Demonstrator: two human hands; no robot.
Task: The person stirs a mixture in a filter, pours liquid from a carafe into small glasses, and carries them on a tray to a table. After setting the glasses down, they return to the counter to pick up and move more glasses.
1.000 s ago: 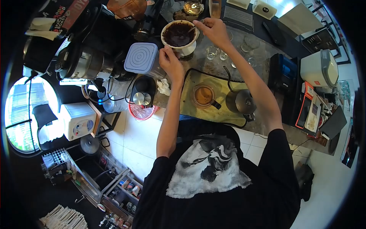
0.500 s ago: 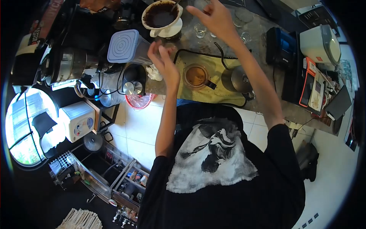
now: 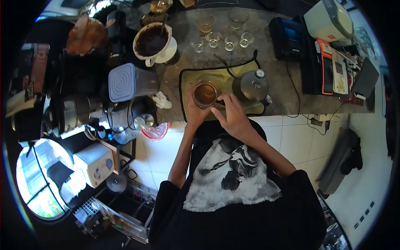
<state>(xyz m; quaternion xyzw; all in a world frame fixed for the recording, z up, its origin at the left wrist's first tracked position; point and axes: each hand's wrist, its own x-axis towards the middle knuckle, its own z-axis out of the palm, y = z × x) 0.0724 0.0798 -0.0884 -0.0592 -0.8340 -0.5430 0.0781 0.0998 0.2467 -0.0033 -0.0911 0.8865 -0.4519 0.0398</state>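
A round glass coffee server [image 3: 206, 95] with brown liquid in it is over the yellow-green cloth [image 3: 188, 80]. My left hand [image 3: 196, 112] wraps round its left and near sides. On the other side, my right hand [image 3: 234, 116] has its bent fingers at the server's dark handle and its thumb by the glass. The hand partly hides the handle. Just right of the server stands a grey gooseneck kettle [image 3: 254, 85], its thin spout pointing away from me.
Several small glasses [image 3: 230, 42] stand further back. At the left are a white dripper [image 3: 166, 52] with dark coffee grounds, a blue-lidded container [image 3: 121, 82] and a crumpled tissue [image 3: 161, 100]. A dark printer [image 3: 287, 39] sits at the right.
Both hands were apart and raised, the right reaching toward the back glasses. They have come down and together onto the coffee server. The camera view has shifted too.
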